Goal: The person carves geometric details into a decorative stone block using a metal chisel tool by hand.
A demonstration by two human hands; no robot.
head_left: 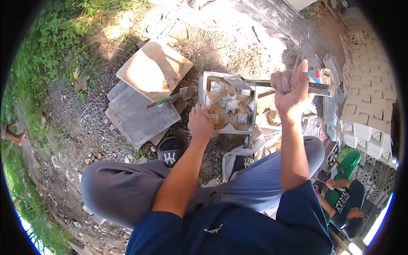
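Note:
A square metal mould (252,126) with a star and small square blocks inside lies on the ground in front of me. My left hand (200,122) rests with bent fingers on the mould's left edge. My right hand (293,88) is wrapped round the handle of a trowel (258,83), thumb raised. The trowel's flat blade reaches over the mould's top right part. Left of the mould, a brush-like tool with a green handle (165,100) lies across the boards.
Flat boards, one tan (148,68) and one grey (144,114), are stacked at the left. Pale blocks (367,85) are piled at the right. A co-worker in green trousers (349,165) is at the lower right. A can (326,76) stands beyond my right hand.

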